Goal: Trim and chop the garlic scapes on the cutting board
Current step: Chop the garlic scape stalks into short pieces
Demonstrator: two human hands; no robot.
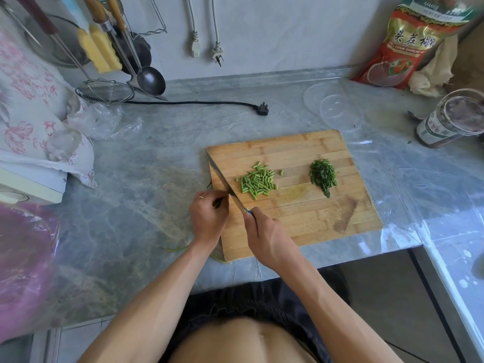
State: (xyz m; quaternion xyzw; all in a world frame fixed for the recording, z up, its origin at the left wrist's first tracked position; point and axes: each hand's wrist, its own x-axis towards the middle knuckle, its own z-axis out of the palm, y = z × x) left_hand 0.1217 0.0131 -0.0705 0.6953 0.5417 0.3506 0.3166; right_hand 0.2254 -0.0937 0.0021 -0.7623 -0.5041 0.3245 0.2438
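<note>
A wooden cutting board [301, 221] lies on the grey counter. On it sits a pile of short chopped garlic scape pieces [258, 182] and, to its right, a heap of darker green slivers [323, 175]. My right hand [264, 231] grips the blue handle of a knife [224, 183], whose blade runs along the board's left edge next to the chopped pile. My left hand [208, 216] sits at the board's left edge with fingers curled, pinching the remaining scape ends right against the blade.
Clear plastic lids [337, 108] lie behind the board, a jar [445, 121] and a red bag [408, 43] at the right. A black plug and cord [209, 103], strainer [104, 93] and ladle [150, 79] are at the back left. Scape trimmings [175, 248] lie under my left wrist.
</note>
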